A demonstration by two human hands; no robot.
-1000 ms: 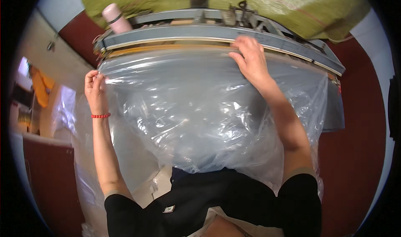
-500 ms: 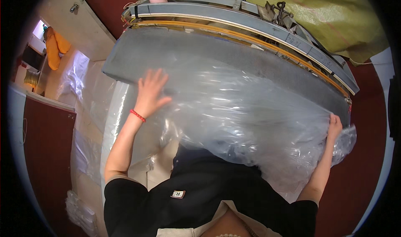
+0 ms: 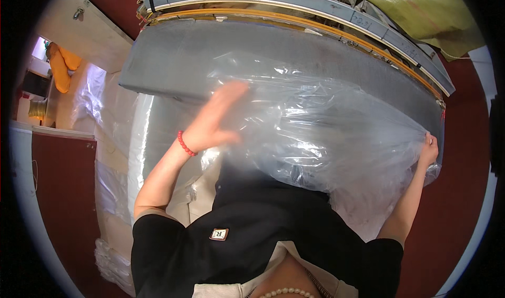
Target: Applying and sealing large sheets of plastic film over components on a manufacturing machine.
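A large clear plastic sheet [image 3: 326, 124] lies crumpled over the grey padded tabletop [image 3: 173, 61]. My left hand [image 3: 218, 116], with a red bead bracelet at the wrist, is flat and blurred on the sheet's left part, fingers apart. At the table's right end my right hand [image 3: 428, 148] is closed on the bunched edge of the sheet. The sheet hangs down over the near edge against my black shirt.
A grey and orange metal frame [image 3: 315, 14] runs along the far side of the table, with yellow-green fabric [image 3: 431, 14] behind it. Stacked clear plastic bags [image 3: 113, 156] lie at the left. The floor [image 3: 463, 203] is dark red.
My left hand has swept right across the sheet toward the middle. My right hand keeps its grip at the right end, and the sheet has pulled off the table's left part.
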